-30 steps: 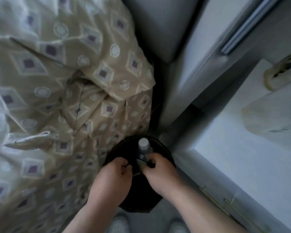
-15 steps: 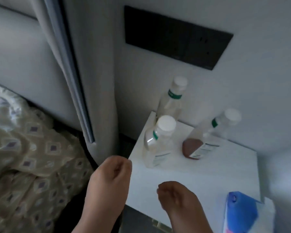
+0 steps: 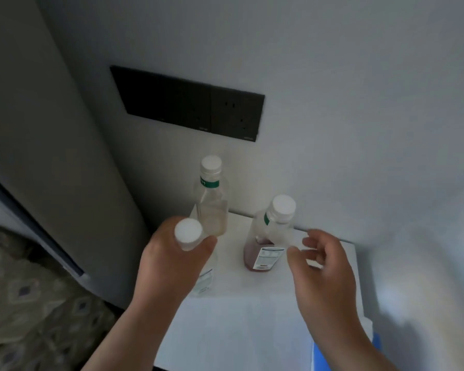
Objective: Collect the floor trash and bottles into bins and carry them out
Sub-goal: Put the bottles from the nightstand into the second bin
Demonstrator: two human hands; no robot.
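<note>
Three clear plastic bottles with white caps stand on a white nightstand (image 3: 247, 317). My left hand (image 3: 169, 258) grips the nearest bottle (image 3: 188, 234) around its neck. A second bottle (image 3: 212, 199), nearly empty, stands behind it by the wall. The third bottle (image 3: 268, 236) holds a little reddish liquid. My right hand (image 3: 322, 266) hovers just right of that third bottle, fingers spread and loosely curved, holding nothing. No bin is in view.
A black switch and socket panel (image 3: 188, 103) sits on the wall above the nightstand. A grey padded headboard (image 3: 51, 156) rises at left, with patterned bedding (image 3: 32, 303) below it. A blue object (image 3: 332, 357) lies at the nightstand's near right corner.
My view rose from the black bin on the floor to the nightstand. Both hands left the bin; the left took hold of the near bottle, the right opened beside the reddish one.
</note>
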